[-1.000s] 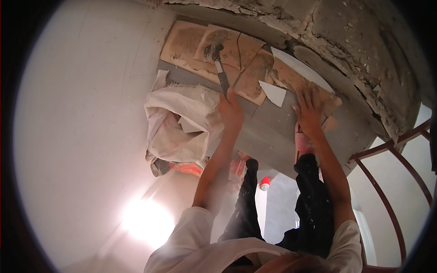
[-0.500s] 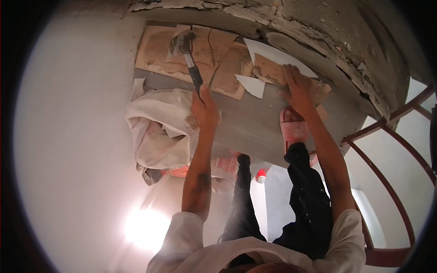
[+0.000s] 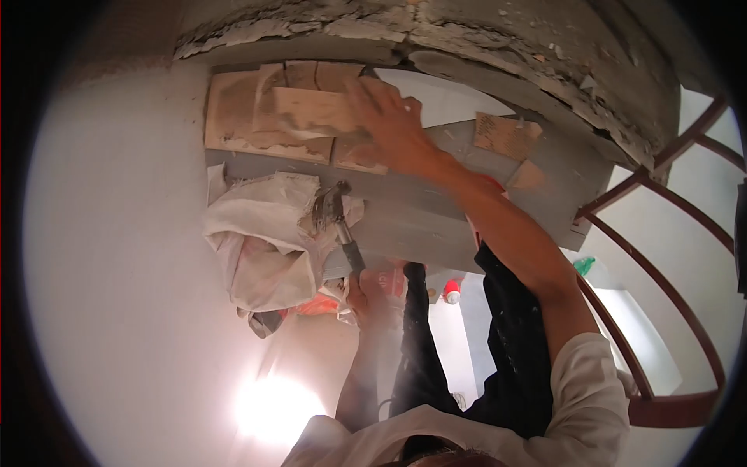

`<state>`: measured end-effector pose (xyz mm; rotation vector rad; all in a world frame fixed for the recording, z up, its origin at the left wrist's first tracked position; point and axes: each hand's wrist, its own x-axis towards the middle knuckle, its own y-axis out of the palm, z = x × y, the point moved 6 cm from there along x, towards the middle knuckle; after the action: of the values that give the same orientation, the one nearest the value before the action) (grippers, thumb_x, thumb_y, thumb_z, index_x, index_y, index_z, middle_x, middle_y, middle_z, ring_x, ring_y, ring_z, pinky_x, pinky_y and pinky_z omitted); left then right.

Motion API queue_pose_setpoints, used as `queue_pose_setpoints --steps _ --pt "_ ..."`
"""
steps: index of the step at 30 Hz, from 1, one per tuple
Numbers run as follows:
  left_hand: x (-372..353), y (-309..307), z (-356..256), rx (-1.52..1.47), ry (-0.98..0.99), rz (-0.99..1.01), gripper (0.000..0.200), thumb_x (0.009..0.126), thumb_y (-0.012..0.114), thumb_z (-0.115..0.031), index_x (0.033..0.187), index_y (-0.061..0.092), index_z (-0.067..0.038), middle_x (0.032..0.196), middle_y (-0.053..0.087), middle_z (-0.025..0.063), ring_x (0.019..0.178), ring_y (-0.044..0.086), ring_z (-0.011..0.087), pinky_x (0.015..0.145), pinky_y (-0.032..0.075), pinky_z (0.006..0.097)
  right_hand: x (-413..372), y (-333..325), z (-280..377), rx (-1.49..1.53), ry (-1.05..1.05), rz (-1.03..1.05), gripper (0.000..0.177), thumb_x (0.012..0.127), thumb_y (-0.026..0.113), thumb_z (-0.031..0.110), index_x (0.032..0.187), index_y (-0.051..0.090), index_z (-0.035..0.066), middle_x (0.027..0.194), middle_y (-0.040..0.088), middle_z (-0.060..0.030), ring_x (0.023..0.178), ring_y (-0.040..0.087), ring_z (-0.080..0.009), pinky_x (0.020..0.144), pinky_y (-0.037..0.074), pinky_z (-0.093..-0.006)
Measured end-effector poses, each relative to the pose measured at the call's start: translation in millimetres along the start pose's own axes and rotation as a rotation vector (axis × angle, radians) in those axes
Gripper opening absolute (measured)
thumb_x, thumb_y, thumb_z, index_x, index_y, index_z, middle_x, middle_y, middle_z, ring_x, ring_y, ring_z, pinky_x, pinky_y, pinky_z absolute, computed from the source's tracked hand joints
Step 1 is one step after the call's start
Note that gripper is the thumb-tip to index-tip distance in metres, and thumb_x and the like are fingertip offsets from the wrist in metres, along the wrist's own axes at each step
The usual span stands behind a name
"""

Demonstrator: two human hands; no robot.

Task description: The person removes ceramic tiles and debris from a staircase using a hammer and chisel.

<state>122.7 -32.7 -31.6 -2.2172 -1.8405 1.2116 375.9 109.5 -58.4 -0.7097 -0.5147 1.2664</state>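
Observation:
My left hand [image 3: 366,300] is closed round the dark handle of a hammer [image 3: 341,222], whose metal head points up beside a whitish woven sack [image 3: 268,233]. My right hand [image 3: 393,124] reaches across to the left, its fingers at the right edge of a broken tile piece [image 3: 307,109], which looks blurred and lies over other pieces. Brown-backed tile pieces [image 3: 233,117] spread along the upper left of the grey slab [image 3: 412,222]. A white tile piece [image 3: 447,97] lies just beyond my right hand.
Cracked, rough masonry [image 3: 498,47] runs along the far side. Smaller brown tile pieces [image 3: 506,136] lie to the right. A dark red metal railing [image 3: 669,202] stands at the right, and a white wall [image 3: 117,233] at the left. A red-and-white can [image 3: 451,292] is lower down.
My right hand has moved left with a brown-backed tile piece from near the white piece onto the left pieces. The hammer in my left hand has drawn back toward me, off the tiles.

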Motion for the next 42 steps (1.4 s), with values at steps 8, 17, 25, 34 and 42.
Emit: queue_pose_setpoints --steps 8,17,25,34,42 --pt "47 17 -42 0.205 0.398 0.210 0.031 0.097 0.055 -0.030 0.095 0.053 0.000 0.068 0.060 0.0171 0.058 0.061 0.0367 0.055 0.045 0.0418 -85 -19 -116 -0.394 0.379 -0.030 0.075 0.090 0.060 0.047 0.150 0.032 0.011 0.148 0.033 -0.0225 0.139 0.029 -0.0421 0.104 0.030 -0.0609" --pt "127 136 -62 0.616 0.511 0.273 0.037 0.096 0.056 -0.037 0.099 0.053 0.000 0.071 0.063 0.0258 0.067 0.064 0.0465 0.062 0.048 0.0534 -178 -45 -192 -0.315 0.635 -0.300 0.074 0.088 0.063 0.043 0.149 0.034 0.011 0.153 0.029 -0.0223 0.143 0.025 -0.0408 0.106 0.031 -0.0593" --pt "84 133 -68 0.527 0.531 0.357 0.037 0.097 0.053 -0.040 0.095 0.052 -0.003 0.071 0.064 0.0279 0.068 0.063 0.0480 0.061 0.048 0.0553 -184 -46 -190 -0.184 0.499 -0.296 0.078 0.087 0.066 0.037 0.150 0.030 0.010 0.152 0.030 -0.0205 0.141 0.027 -0.0414 0.107 0.032 -0.0575" --pt "98 173 -68 0.671 0.467 0.475 0.039 0.096 0.054 -0.042 0.097 0.053 -0.003 0.068 0.062 0.0285 0.070 0.063 0.0480 0.063 0.049 0.0547 -196 -68 -201 -0.182 0.585 -0.310 0.089 0.081 0.071 0.040 0.152 0.025 0.011 0.154 0.026 -0.0227 0.142 0.026 -0.0431 0.108 0.029 -0.0587" --pt "51 163 -72 0.551 0.772 0.575 0.035 0.095 0.059 -0.036 0.089 0.050 -0.003 0.063 0.062 0.0211 0.060 0.063 0.0422 0.054 0.049 0.0484 -217 -59 -238 0.098 0.621 -0.572 0.069 0.094 0.058 0.032 0.149 0.030 0.001 0.148 0.036 -0.0266 0.139 0.031 -0.0432 0.115 0.026 -0.0475"
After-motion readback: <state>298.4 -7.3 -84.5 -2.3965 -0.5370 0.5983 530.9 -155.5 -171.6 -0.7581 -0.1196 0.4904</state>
